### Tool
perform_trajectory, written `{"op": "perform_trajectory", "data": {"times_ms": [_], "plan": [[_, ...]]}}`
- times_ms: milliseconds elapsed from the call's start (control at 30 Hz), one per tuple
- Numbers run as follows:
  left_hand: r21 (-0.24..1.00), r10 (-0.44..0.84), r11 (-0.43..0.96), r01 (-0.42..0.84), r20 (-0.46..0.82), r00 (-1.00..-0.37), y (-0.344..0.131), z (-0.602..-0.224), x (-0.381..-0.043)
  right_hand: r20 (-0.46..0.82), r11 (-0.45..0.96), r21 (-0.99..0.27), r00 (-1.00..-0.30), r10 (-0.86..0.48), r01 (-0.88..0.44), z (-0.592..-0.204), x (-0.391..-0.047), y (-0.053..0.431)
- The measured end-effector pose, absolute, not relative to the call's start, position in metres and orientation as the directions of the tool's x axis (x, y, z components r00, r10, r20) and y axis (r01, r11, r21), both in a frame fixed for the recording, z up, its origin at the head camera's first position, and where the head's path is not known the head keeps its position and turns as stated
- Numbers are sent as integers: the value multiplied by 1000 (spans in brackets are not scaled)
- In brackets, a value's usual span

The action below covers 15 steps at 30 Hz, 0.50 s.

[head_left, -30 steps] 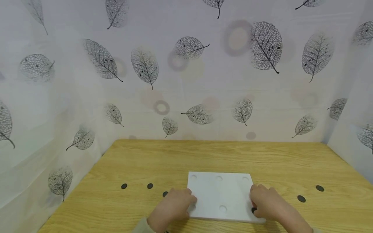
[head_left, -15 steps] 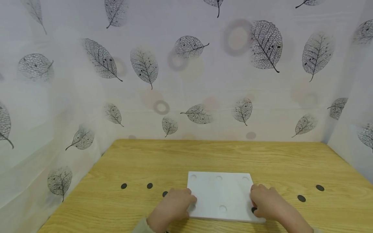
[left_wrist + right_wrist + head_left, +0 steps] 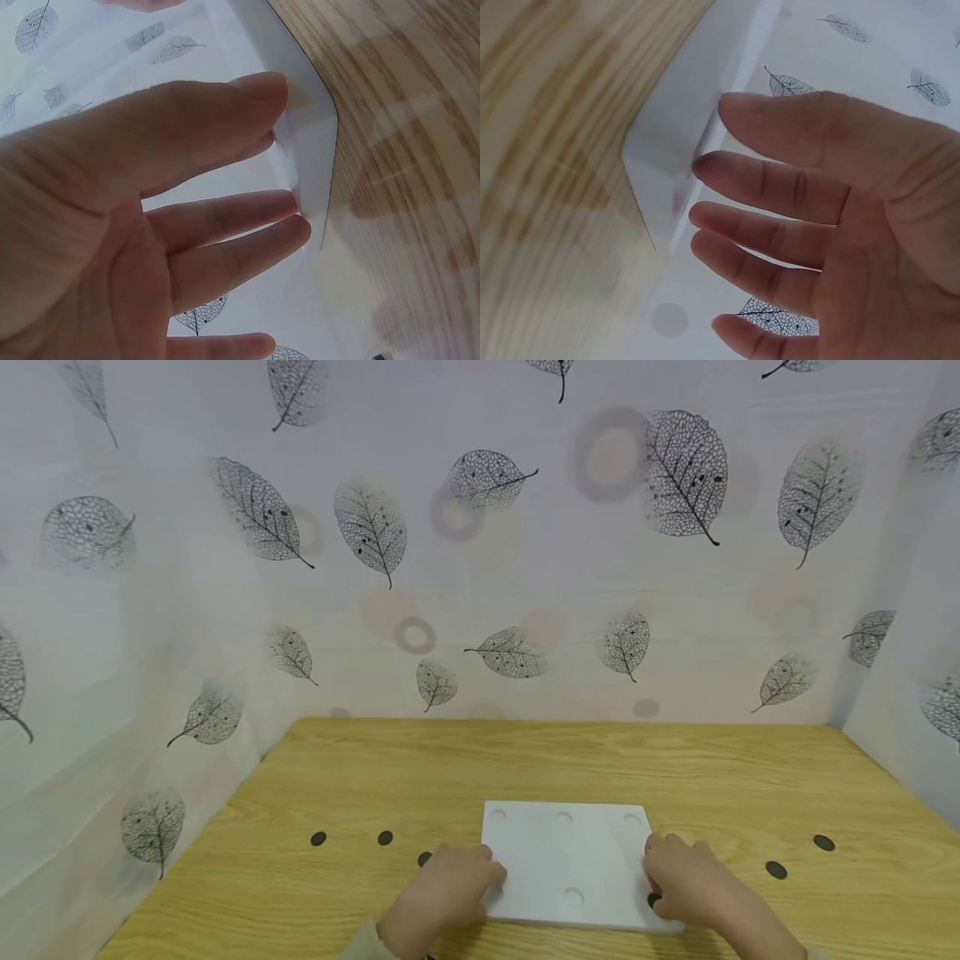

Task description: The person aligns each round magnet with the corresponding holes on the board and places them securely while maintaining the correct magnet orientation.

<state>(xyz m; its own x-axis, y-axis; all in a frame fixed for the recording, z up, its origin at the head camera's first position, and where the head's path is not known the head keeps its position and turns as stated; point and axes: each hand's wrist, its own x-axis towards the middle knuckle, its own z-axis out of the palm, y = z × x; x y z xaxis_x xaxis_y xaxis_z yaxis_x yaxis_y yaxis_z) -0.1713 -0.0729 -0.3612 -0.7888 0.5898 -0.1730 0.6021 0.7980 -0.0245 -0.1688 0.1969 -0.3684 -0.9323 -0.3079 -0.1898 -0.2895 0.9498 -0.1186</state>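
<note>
White board point(image 3: 566, 860) sits as 1 s ago. Left hand point(image 3: 448, 887), fingers loosely straight, touches left edge; right hand point(image 3: 687, 881) likewise, right edge, by black disc point(image 3: 653, 900).

On the wooden table point(image 3: 570, 764), the left hand point(image 3: 448, 887) touches the white board point(image 3: 558, 864) near 8 o'clock, the right hand point(image 3: 688, 881) near 4, beside 1 dark disc point(image 3: 653, 901). 4 recesses point(image 3: 573, 897) show plainly: 10, 12, 2 and 6 o'clock. Off the board lie 3 discs point(image 3: 386, 837) toward 9 o'clock and 2 discs point(image 3: 776, 870) toward 3.

2 sleeves point(image 3: 367, 942), pale beige; right cuff point(image 3: 814, 953) barely visible, seemingly matching.
</note>
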Motion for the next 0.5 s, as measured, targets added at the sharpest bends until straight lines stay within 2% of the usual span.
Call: {"op": "perform_trajectory", "data": {"times_ms": [500], "plan": [[-12,591,799,602,-175,-788,-73,-361,-172,-122,941,-99,-935,-334,-323,-366,-168,200]]}}
